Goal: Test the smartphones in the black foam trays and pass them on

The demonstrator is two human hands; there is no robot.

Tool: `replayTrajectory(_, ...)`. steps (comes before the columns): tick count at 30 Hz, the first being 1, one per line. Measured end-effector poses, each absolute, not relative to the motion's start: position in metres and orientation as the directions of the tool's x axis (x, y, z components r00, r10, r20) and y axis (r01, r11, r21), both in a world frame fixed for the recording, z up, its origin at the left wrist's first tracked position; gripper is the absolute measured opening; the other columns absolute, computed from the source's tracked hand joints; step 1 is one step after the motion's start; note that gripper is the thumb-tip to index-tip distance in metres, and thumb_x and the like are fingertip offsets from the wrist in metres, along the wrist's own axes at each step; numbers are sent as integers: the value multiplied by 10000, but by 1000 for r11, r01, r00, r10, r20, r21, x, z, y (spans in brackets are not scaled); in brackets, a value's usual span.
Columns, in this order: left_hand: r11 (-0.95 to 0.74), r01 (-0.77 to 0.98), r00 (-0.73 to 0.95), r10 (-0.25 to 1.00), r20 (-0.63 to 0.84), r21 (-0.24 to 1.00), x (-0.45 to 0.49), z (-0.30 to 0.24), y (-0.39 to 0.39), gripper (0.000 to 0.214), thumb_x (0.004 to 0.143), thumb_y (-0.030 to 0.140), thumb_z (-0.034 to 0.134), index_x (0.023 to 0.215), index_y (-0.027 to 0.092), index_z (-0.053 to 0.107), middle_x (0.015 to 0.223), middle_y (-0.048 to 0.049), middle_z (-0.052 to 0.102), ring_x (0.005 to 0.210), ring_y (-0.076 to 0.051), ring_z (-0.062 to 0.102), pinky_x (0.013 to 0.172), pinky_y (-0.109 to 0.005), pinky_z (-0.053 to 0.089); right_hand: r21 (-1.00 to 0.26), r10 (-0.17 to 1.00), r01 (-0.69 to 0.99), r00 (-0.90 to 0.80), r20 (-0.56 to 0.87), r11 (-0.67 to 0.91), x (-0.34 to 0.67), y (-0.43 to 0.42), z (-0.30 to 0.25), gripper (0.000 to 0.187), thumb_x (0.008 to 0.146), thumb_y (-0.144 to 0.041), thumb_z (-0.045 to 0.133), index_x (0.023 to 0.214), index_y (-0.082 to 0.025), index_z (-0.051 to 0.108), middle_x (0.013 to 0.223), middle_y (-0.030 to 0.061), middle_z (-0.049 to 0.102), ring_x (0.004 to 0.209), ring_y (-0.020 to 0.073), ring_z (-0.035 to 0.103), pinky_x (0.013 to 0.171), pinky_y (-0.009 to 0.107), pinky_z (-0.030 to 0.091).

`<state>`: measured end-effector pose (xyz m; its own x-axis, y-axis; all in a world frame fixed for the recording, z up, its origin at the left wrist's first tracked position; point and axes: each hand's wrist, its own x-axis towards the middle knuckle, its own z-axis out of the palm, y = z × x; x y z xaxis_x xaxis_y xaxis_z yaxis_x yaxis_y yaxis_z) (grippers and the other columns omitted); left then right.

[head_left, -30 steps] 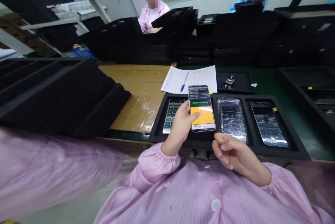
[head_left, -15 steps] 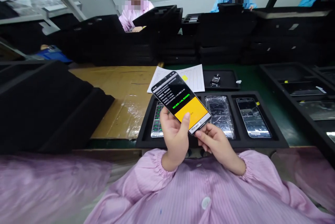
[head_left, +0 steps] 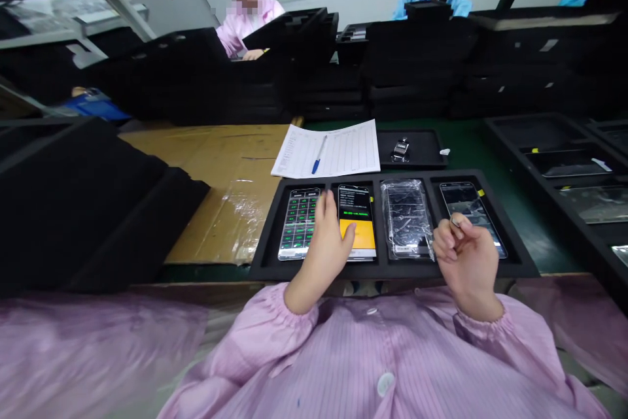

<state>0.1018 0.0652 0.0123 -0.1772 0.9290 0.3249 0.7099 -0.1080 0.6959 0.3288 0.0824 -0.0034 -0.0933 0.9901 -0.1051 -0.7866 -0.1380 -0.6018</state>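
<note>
Phones lie screen-up in a black tray (head_left: 265,261) at the near edge of the green worktop (head_left: 495,151), one to a slot, so the walls keep them apart and every display can be read from above. The left hand (head_left: 324,254) is closed on the lit phone (head_left: 357,210) in the second slot: fingers curl over its left edge and the thumb lies flat on the orange block, which holds it seated. The right hand (head_left: 467,257) hovers over the slot at the right end, curled, thumb and forefinger pinching a small thing (head_left: 455,219) too tiny to identify.

The grid phone (head_left: 298,231) in the first slot shows rows of green cells. The wrapped phone (head_left: 406,217) in the third keeps its crinkled clear film, and the dark phone (head_left: 464,200) lies partly under the right hand.

Writing: the lit phone carries pale lines and a green line above the orange, none legible. The ruled sheet (head_left: 343,151) under a blue pen (head_left: 318,156) is likewise unreadable. No brand shows.
</note>
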Motion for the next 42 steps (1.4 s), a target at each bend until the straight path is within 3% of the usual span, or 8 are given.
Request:
replayTrajectory(2,-145,857,-83,908,410,494,117,25,64,557,916,186,516,1459,152,400,1614,-196,291,1554,-335,167,1243,-563,247,-624,997,-778,-55,-51,-75,328,79,-6,258,698,-255,630,593,-205,400,517,-39,447,403,61,310,390,177,260)
replayTrajectory(4,-188,909,50,935,351,371,134,39,69,507,940,179,467,1441,118,422,1618,-209,291,1561,-340,124,1248,-566,229,-651,1000,-759,-25,13,-11,327,76,-9,284,715,-268,628,582,-204,386,517,-31,464,406,66,318,403,186,266)
replayTrajectory(10,-158,970,141,985,103,185,167,52,121,365,935,189,508,1268,55,575,1606,-256,314,1554,-384,114,1235,-587,233,-693,991,-719,-41,128,60,327,72,-14,314,756,-301,622,575,-209,382,503,-27,456,407,83,291,400,218,216)
replayTrajectory(19,-108,955,89,993,79,277,168,27,168,264,923,188,528,1005,24,718,1460,-277,502,1513,-411,255,1229,-534,266,-716,984,-691,-39,176,101,329,67,-18,329,771,-342,653,577,-215,420,493,-27,484,417,91,302,425,243,205)
replayTrajectory(24,-158,918,128,986,105,363,165,21,174,335,960,238,463,806,113,733,1123,-202,708,1371,-336,501,1251,-489,223,-742,987,-664,-41,157,90,328,65,-19,343,766,-370,663,575,-222,419,495,-21,497,419,98,299,434,255,182)
replayTrajectory(30,-107,884,56,991,124,456,167,17,169,326,960,339,506,894,95,711,1523,-253,447,1526,-456,160,1203,-655,166,-743,982,-660,-42,186,112,329,64,-20,335,787,-354,649,585,-217,420,497,-20,506,424,96,318,440,255,206)
replayTrajectory(38,-45,837,52,999,2,545,179,18,175,393,995,421,439,895,125,676,1595,-252,344,1539,-464,92,1180,-705,118,-736,979,-664,-34,203,130,328,65,-21,344,795,-352,659,586,-215,422,494,-20,512,416,94,335,432,246,211)
replayTrajectory(42,-138,846,90,989,117,515,178,20,171,405,992,457,437,815,158,645,1622,-197,326,1560,-408,35,1209,-673,21,-749,980,-648,-23,200,137,328,65,-21,360,791,-378,670,583,-221,422,489,-20,505,420,103,340,430,243,227)
